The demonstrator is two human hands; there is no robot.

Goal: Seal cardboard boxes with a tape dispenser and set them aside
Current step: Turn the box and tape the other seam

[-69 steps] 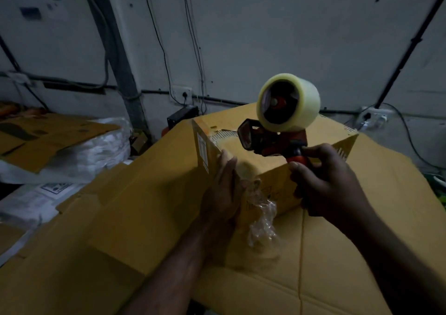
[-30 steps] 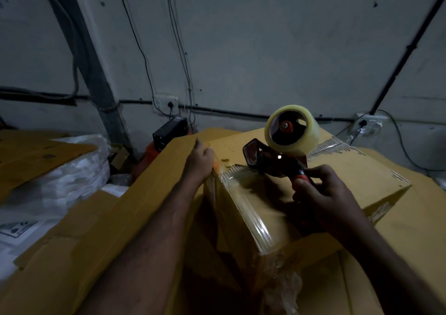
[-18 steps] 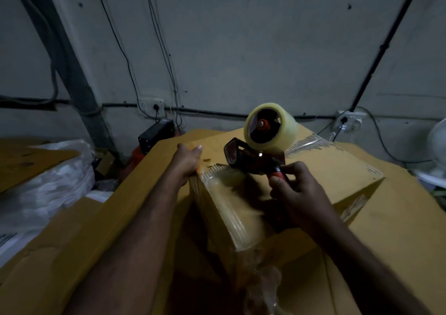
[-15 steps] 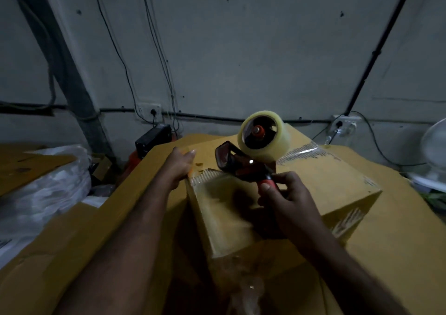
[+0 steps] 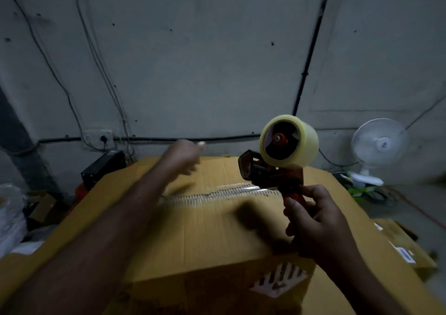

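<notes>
A brown cardboard box (image 5: 212, 237) fills the middle of the view, with a strip of clear tape (image 5: 217, 194) running across its top. My right hand (image 5: 313, 223) grips the red handle of the tape dispenser (image 5: 270, 174), which stands over the right end of the strip. Its clear tape roll (image 5: 289, 141) is on top. My left hand (image 5: 183, 155) is blurred and reaches over the box's far edge. It holds nothing, and its shadow falls on the box top.
A white fan (image 5: 379, 146) stands at the right by the wall. A black device (image 5: 103, 167) sits behind the box at the left, below a wall socket (image 5: 99, 138). Flat cardboard (image 5: 357, 213) lies under the box. White plastic bags (image 5: 9, 218) are at the far left.
The box has turned so a taped top face points up. My left hand let go of its corner and swung out over the far edge. The dispenser moved to the right end of the strip.
</notes>
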